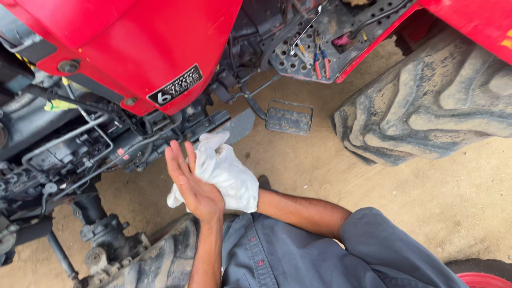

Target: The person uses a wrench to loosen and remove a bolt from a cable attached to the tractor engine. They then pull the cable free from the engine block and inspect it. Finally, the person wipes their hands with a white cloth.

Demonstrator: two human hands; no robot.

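In the head view, the left hand (191, 184) is lying open, its palm turned up and its fingers (176, 157) stretched out flat and close together, pointing toward the machine. It is pressing against a white cloth (226, 176), which is bunching up between the two hands. The right hand (234, 186) is sitting wholly under that cloth, so whether it is spread or curled cannot be told; only its bare forearm (304, 210) is showing, running back to a rolled grey sleeve (384, 240). One corner of the cloth is hanging down below the left palm, and another is sticking up near the fingertips.

The cloth and both hands are hovering over the sandy ground (320, 165), just beside the dark engine side of a red tractor (144, 42). The tractor's red hood is filling the top left corner of the view, with a small dark sticker (175, 85) near its lower edge. Below the hood, grey pipes and black hoses (69, 144) are crowding the left edge. A metal foot pedal (288, 118) is standing out over the sand near the top middle, well apart from the hands. Above it, a perforated footplate (320, 48) is carrying a few small tools with coloured handles. A large muddy rear tyre (432, 101) is taking up the right edge, and a smaller front tyre (160, 261) is showing at the bottom edge, just beside the left forearm.
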